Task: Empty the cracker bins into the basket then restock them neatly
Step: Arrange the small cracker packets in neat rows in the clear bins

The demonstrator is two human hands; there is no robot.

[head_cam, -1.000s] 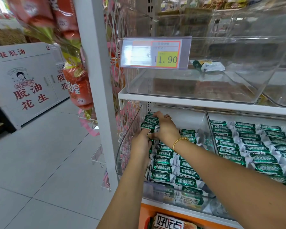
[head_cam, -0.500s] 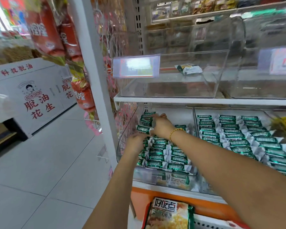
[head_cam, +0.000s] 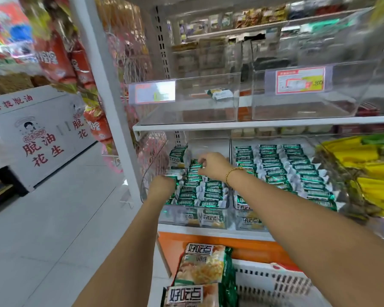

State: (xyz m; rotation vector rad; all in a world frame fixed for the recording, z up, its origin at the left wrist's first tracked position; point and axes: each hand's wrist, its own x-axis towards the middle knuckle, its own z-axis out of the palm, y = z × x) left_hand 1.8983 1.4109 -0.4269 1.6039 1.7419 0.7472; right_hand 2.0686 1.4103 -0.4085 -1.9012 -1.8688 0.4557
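Your right hand (head_cam: 211, 166) pinches a green cracker packet (head_cam: 195, 163) at frame centre, its long axis running left-right above the clear bin (head_cam: 177, 214). Your left hand (head_cam: 162, 187) sits nearer, lower left, grip unclear.

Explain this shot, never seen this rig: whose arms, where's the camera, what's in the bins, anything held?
No machine here: these are a person's bare arms, filmed by one wide-angle camera worn on their head, looking forward and down at a shop shelf. The right hand, wearing a gold bracelet, pinches a green cracker packet over the lower left bin, a clear tub with rows of the same packets. The left hand is at that bin's front left corner; its fingers are hidden, so whether it holds anything is unclear. The neighbouring bin is packed in neat rows. The upper left bin holds a single packet. A white basket sits below the shelf.
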